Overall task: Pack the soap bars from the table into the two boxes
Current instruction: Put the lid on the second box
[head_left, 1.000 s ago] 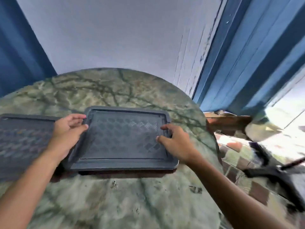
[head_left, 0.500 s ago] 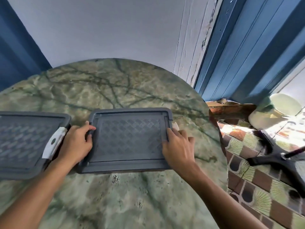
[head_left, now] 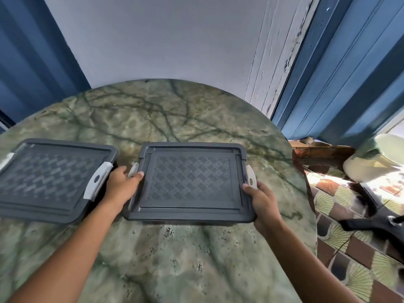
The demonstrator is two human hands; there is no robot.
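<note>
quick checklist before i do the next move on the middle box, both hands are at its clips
1. Lid on the middle box seated flat: ok, it looks level on all sides.
2. Left hand at the left clip: ok, thumb rests on the lid edge beside it.
3. Right hand at the right clip: ok, fingers touch its lower end.
4. Both clips latched down: cannot tell from this angle.
5. Left box clear of the working hand: ok, its near clip is close beside the left hand but apart.
6. Soap bars left on the table: none in view.
</note>
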